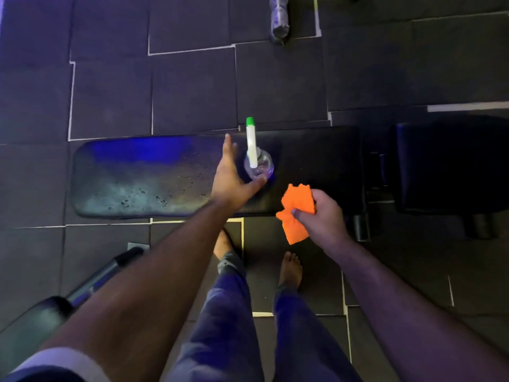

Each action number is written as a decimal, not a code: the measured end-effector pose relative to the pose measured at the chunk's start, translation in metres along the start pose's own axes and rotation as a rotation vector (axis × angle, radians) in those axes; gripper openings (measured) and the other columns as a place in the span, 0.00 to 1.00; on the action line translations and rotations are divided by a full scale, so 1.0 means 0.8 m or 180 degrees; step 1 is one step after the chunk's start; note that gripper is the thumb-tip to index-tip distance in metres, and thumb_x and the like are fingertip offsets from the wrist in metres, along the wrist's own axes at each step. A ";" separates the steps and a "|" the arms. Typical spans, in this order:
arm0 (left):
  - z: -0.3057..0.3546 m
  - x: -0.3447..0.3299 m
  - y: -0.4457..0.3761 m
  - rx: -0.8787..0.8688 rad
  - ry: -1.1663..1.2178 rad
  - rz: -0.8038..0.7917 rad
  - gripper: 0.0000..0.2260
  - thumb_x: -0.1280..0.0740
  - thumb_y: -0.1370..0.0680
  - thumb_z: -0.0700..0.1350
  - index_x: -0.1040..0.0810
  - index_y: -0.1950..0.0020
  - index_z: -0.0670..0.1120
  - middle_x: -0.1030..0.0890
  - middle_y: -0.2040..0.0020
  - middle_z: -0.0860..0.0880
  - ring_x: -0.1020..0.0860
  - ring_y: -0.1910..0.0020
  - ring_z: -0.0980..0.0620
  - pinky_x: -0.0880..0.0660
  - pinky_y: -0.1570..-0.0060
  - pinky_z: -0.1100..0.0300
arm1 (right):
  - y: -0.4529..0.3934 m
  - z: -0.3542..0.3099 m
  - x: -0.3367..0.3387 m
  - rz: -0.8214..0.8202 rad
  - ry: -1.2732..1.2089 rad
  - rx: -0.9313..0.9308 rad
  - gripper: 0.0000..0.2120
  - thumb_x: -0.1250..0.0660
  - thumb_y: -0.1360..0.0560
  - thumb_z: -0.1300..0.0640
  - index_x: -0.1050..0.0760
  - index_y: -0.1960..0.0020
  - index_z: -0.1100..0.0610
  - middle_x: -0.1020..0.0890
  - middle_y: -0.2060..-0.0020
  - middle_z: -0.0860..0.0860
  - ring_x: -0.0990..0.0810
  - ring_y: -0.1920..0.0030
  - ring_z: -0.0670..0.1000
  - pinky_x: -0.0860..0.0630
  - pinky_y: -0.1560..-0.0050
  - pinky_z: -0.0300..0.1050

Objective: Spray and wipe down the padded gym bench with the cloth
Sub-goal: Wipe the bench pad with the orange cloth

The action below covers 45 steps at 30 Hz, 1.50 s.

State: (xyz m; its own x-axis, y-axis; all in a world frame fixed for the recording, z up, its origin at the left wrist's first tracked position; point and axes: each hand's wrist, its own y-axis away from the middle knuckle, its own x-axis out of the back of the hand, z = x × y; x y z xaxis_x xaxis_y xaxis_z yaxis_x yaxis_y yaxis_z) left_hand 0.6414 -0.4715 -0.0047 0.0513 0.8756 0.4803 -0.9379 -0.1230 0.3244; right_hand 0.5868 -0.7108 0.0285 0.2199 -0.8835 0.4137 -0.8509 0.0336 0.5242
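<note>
The worktop (154,177) lies under both my hands, droplets beaded left of my grip. My left hand (230,179) is spread, thumb touching the spray bottle (258,164) standing just right of it. My right hand (321,213) pinches the cloth (296,213). A careless nudge could topple the bottle off the padding.

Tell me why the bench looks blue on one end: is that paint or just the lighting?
Head view: likely lighting, a blue-violet glare on the padded bench fading to black rightward; droplets glint there. The room is dim, the orange cloth stands out, and floor seams bow from the wide lens.
</note>
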 end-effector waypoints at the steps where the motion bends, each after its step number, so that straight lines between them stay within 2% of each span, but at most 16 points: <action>1: -0.011 0.009 0.014 0.0205 0.0088 -0.0113 0.53 0.18 0.27 0.36 0.48 0.11 0.44 0.30 0.16 0.49 0.32 0.18 0.53 0.34 0.21 0.61 | 0.003 -0.012 -0.009 -0.0205 0.0037 0.0098 0.19 0.22 0.26 0.62 0.20 0.38 0.52 0.17 0.52 0.44 0.19 0.53 0.42 0.25 0.53 0.40; 2: -0.021 0.018 0.031 0.0441 0.0320 -0.0259 0.47 0.21 0.25 0.31 0.44 0.12 0.41 0.33 0.15 0.43 0.34 0.17 0.50 0.34 0.22 0.63 | 0.006 -0.024 -0.019 -0.0443 0.0089 0.0201 0.19 0.21 0.27 0.63 0.20 0.39 0.50 0.17 0.53 0.43 0.18 0.55 0.39 0.26 0.54 0.35; 4: -0.037 0.043 0.066 0.0964 0.1389 -0.0768 0.35 0.27 0.24 0.32 0.33 0.17 0.38 0.26 0.22 0.39 0.27 0.25 0.47 0.26 0.33 0.61 | 0.012 -0.052 -0.046 -0.0961 0.0133 0.0349 0.21 0.21 0.27 0.64 0.22 0.41 0.47 0.16 0.53 0.41 0.18 0.56 0.34 0.26 0.55 0.30; 7: -0.068 0.090 0.115 0.1436 0.2518 -0.1290 0.21 0.27 0.28 0.42 0.19 0.35 0.40 0.15 0.43 0.42 0.16 0.47 0.48 0.21 0.45 0.54 | 0.017 -0.093 -0.093 -0.1399 -0.0125 0.0344 0.20 0.21 0.27 0.68 0.20 0.41 0.51 0.14 0.51 0.49 0.17 0.53 0.45 0.21 0.50 0.45; 11: -0.113 0.161 0.162 0.1679 0.2745 -0.0626 0.11 0.26 0.25 0.39 0.10 0.44 0.45 0.10 0.48 0.45 0.11 0.52 0.50 0.15 0.52 0.56 | 0.009 -0.139 -0.164 -0.1478 -0.0068 0.0388 0.18 0.20 0.28 0.67 0.19 0.40 0.59 0.14 0.51 0.58 0.18 0.52 0.51 0.21 0.48 0.52; 14: -0.146 0.227 0.168 0.1573 0.2871 0.0176 0.10 0.26 0.24 0.38 0.11 0.44 0.45 0.11 0.47 0.46 0.12 0.52 0.50 0.15 0.47 0.51 | -0.005 -0.170 -0.242 -0.1690 0.0202 0.0526 0.20 0.19 0.27 0.65 0.21 0.39 0.56 0.14 0.50 0.60 0.17 0.56 0.49 0.19 0.52 0.47; 17: -0.186 0.302 0.159 0.1523 0.1865 0.1163 0.09 0.27 0.24 0.41 0.18 0.44 0.44 0.13 0.51 0.45 0.18 0.53 0.48 0.22 0.46 0.50 | -0.027 -0.196 -0.318 -0.1774 0.0522 0.0608 0.22 0.20 0.25 0.61 0.21 0.33 0.57 0.14 0.45 0.55 0.15 0.52 0.46 0.17 0.45 0.41; 20: -0.233 0.371 0.144 0.1590 0.0005 0.1809 0.10 0.32 0.24 0.43 0.18 0.45 0.41 0.14 0.53 0.40 0.16 0.53 0.43 0.24 0.53 0.49 | -0.056 -0.215 -0.376 -0.1800 0.1201 0.0959 0.23 0.21 0.24 0.55 0.21 0.31 0.56 0.15 0.40 0.53 0.16 0.41 0.50 0.20 0.33 0.48; 22: -0.258 0.405 0.132 0.1591 -0.0779 0.2037 0.05 0.34 0.23 0.40 0.22 0.48 0.42 0.16 0.55 0.39 0.18 0.56 0.36 0.28 0.59 0.49 | -0.075 -0.226 -0.405 -0.1687 0.1851 0.1455 0.24 0.22 0.24 0.52 0.21 0.30 0.55 0.16 0.37 0.53 0.18 0.36 0.53 0.23 0.31 0.51; 25: -0.278 0.423 0.102 0.1172 -0.1801 0.1824 0.07 0.36 0.25 0.38 0.24 0.47 0.43 0.17 0.51 0.38 0.19 0.55 0.32 0.28 0.60 0.44 | -0.102 -0.234 -0.434 -0.1379 0.2662 0.2023 0.27 0.23 0.25 0.48 0.23 0.29 0.54 0.19 0.33 0.54 0.23 0.32 0.60 0.25 0.31 0.58; 28: -0.293 0.398 0.080 0.1017 -0.2686 0.0580 0.19 0.33 0.20 0.49 0.22 0.29 0.48 0.18 0.30 0.46 0.23 0.34 0.37 0.29 0.38 0.42 | -0.127 -0.233 -0.447 -0.1133 0.3050 0.2302 0.31 0.25 0.25 0.42 0.25 0.27 0.55 0.22 0.31 0.56 0.24 0.31 0.61 0.26 0.30 0.61; 30: -0.307 0.376 0.079 0.0771 -0.2831 0.0314 0.23 0.33 0.18 0.60 0.20 0.27 0.50 0.20 0.25 0.49 0.25 0.28 0.39 0.34 0.29 0.41 | -0.142 -0.225 -0.450 -0.0939 0.3164 0.2516 0.35 0.30 0.25 0.36 0.27 0.25 0.55 0.25 0.28 0.57 0.28 0.27 0.63 0.28 0.28 0.63; 32: -0.321 0.367 0.076 0.0557 -0.2413 0.1003 0.24 0.33 0.18 0.59 0.17 0.29 0.46 0.18 0.27 0.45 0.22 0.29 0.36 0.30 0.29 0.38 | -0.156 -0.217 -0.450 -0.0760 0.3305 0.2541 0.38 0.36 0.22 0.32 0.35 0.19 0.52 0.34 0.20 0.58 0.37 0.19 0.63 0.35 0.22 0.65; 34: -0.334 0.370 0.063 0.0649 -0.1862 0.1641 0.25 0.37 0.16 0.56 0.20 0.24 0.43 0.22 0.23 0.40 0.25 0.24 0.35 0.32 0.26 0.36 | -0.168 -0.203 -0.447 -0.0794 0.3529 0.2447 0.41 0.45 0.20 0.29 0.45 0.14 0.49 0.45 0.14 0.57 0.47 0.15 0.61 0.44 0.17 0.65; 38: -0.365 0.375 0.021 0.0930 -0.1491 0.1221 0.33 0.42 0.15 0.58 0.39 0.12 0.46 0.40 0.12 0.43 0.44 0.12 0.41 0.49 0.16 0.35 | -0.178 -0.182 -0.447 -0.0822 0.3787 0.2560 0.41 0.50 0.18 0.31 0.54 0.12 0.51 0.54 0.13 0.57 0.55 0.13 0.60 0.53 0.16 0.64; 45: -0.414 0.379 0.027 0.0467 -0.2213 0.1001 0.43 0.41 0.19 0.72 0.48 0.10 0.52 0.47 0.10 0.43 0.49 0.12 0.41 0.54 0.16 0.36 | -0.184 -0.172 -0.450 -0.0704 0.3817 0.2582 0.41 0.50 0.18 0.32 0.55 0.12 0.51 0.54 0.13 0.58 0.55 0.13 0.61 0.53 0.16 0.64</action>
State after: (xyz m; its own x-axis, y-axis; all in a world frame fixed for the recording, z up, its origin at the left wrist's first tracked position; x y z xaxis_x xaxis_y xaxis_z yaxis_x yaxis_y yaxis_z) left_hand 0.5227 -0.0537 -0.1219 0.0392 0.3011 0.9528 -0.8915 -0.4201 0.1694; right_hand 0.6984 -0.3336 -0.0949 0.2904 0.0879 0.9529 -0.6881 -0.6728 0.2718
